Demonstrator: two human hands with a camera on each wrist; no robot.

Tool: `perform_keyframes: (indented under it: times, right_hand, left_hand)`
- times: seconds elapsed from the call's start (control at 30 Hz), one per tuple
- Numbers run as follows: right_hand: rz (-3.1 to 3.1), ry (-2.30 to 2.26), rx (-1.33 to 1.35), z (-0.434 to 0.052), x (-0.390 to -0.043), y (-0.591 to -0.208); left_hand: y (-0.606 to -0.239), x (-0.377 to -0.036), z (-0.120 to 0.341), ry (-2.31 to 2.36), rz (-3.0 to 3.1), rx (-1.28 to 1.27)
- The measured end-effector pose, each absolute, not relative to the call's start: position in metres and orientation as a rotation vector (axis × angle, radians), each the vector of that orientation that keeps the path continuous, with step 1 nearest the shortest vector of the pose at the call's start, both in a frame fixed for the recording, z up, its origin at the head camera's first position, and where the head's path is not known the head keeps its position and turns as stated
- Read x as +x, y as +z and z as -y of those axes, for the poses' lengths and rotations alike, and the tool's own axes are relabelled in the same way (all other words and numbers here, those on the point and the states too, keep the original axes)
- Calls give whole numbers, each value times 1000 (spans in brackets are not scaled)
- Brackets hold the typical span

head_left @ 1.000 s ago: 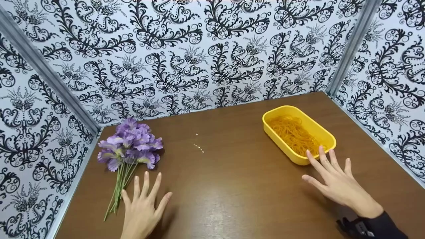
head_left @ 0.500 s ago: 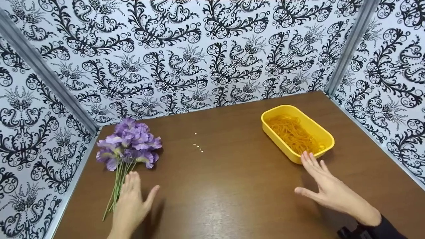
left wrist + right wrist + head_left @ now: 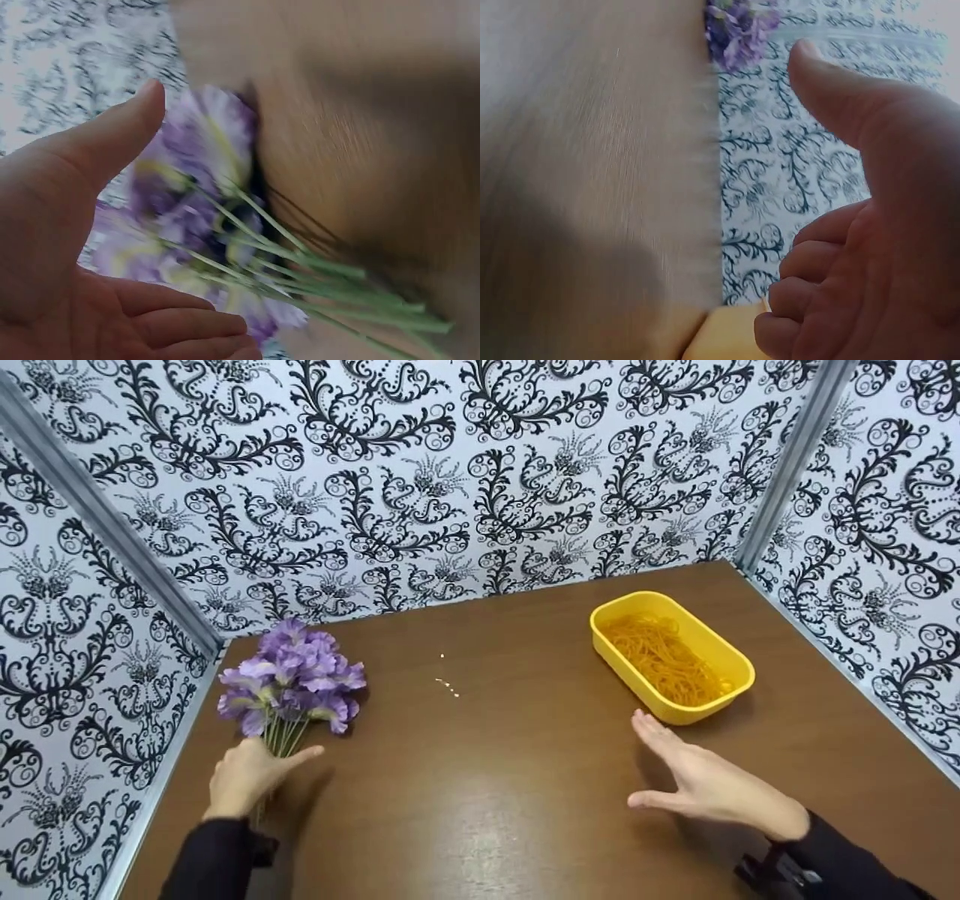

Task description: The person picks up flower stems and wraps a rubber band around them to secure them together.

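No brand, label or legible writing is found on any item; only a black scroll pattern is carried by the white walls.

A bunch of purple flowers is seen lying near the left edge of the brown table, blooms toward the back edge, green stems toward the front. The left hand is placed over the stems just below the blooms, thumb stretched out to the right. In the head view the fingers are hidden under the hand. In the left wrist view, the hand is shown with fingers loosely curled and thumb raised, the stems running just beside the fingertips; whether they are yet gripped cannot be told, as the picture is blurred.

A yellow tray holding a tangle of orange rubber bands is noted toward the right back corner. The right hand is held edge-on above the table just in front of the tray, apart from it, fingers extended together and holding nothing. In the right wrist view the hand is seen with thumb raised and fingers slightly bent, a corner of the tray below it and the flowers far across the table.

A few small white specks are recorded near the table's middle.
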State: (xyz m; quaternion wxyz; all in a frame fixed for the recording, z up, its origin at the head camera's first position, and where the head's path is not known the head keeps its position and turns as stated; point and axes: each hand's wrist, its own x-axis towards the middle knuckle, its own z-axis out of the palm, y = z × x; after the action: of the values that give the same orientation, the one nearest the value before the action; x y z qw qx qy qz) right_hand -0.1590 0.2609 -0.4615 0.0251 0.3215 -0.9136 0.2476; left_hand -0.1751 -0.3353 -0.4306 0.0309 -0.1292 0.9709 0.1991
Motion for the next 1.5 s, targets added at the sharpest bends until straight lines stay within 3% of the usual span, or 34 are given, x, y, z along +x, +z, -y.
perform_keyframes:
  times: [0.67,1.07,1.5]
  right_hand:
    - [3006,733,1161,-233,-178,-464]
    - [3116,848,1143,-222,-204,-474]
    - [3181,861,1132,-197,-222,-477]
  left_hand:
    - [-435,-231,339,527,-2809,-482]
    - [-439,-248,347,625,-2756,-597]
    - [-446,-266,346,737,-2759,-535]
